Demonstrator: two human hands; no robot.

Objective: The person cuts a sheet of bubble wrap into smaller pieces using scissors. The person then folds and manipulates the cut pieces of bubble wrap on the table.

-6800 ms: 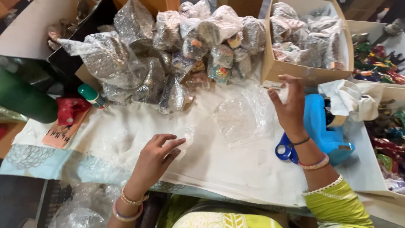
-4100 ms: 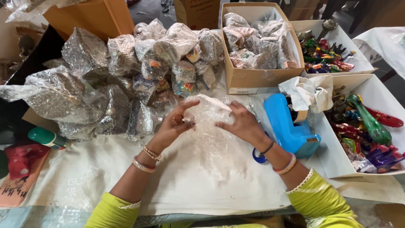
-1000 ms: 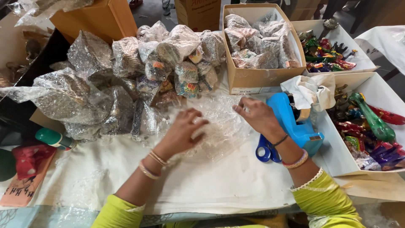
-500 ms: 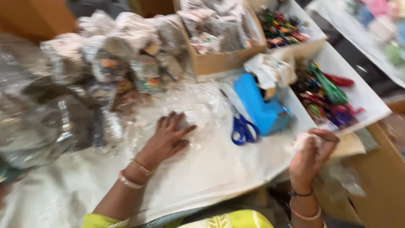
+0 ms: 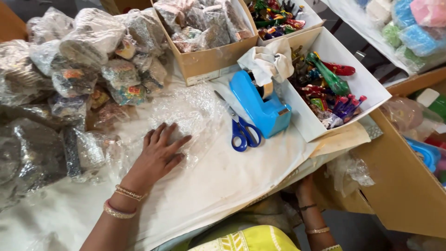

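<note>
Left hand [image 5: 160, 153] flat, fingers spread on bubble wrap sheet [image 5: 186, 116]; right hand [image 5: 304, 186] below table edge, grip unclear. Nothing on sheet; wrapped bundles [image 5: 83, 51] piled far left.

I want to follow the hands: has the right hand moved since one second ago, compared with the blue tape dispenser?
Yes. The right hand was beside the blue tape dispenser; now it is lowered below the table's front edge.

A hand on bubble wrap at a busy table

The left hand [image 5: 158, 151] lies flat, fingers spread, on the clear bubble wrap [image 5: 186, 111]. Blue scissors [image 5: 241, 128] lie just beside a blue tape holder [image 5: 260, 104]. The right hand [image 5: 304, 186] is down below the table edge.
</note>
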